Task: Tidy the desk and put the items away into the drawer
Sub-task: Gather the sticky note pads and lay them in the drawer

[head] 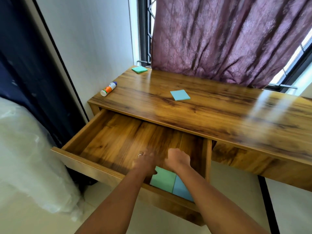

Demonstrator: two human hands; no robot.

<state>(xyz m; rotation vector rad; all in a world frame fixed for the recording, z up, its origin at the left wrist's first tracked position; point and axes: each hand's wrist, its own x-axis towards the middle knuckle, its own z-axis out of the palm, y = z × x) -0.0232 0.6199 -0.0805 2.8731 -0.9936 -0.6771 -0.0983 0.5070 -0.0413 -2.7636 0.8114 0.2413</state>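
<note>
Fingers (pixel 152 153) of the left hand (pixel 146 162) are smeared by blur, with a ring on 1 of them, so I cannot tell whether they are spread or closed. Those of the right hand (pixel 178 157) bend down out of sight behind its back, and I cannot tell whether they hold anything either. Both hands hang inside the open drawer (pixel 81 159), side by side and nearly touching. Just nearer the person than the fingers, under the wrists, 2 sticky-note pads lie flat and edge to edge by the drawer's front panel: the stowed green pad (pixel 163 180) below the left hand and the stowed blue pad (pixel 181 190) below the right forearm. The step in hand looks like settling these 2 pads, and roughly half the job seems done. Well beyond the fingers, 3 things wait up on the desk top (pixel 219 112): the loose blue pad (pixel 180 95) straight ahead, the loose green pad (pixel 139 69) far ahead and leftward by the curtain (pixel 228 39), and a glue stick (pixel 108 89) on its side well to the left. As I judge it, the next move calls for lifting both hands clear without dragging the stowed pads, then reaching forward to the loose blue pad. That pad is nearest, thin and flat, and will want a pinch at its edge.
</note>
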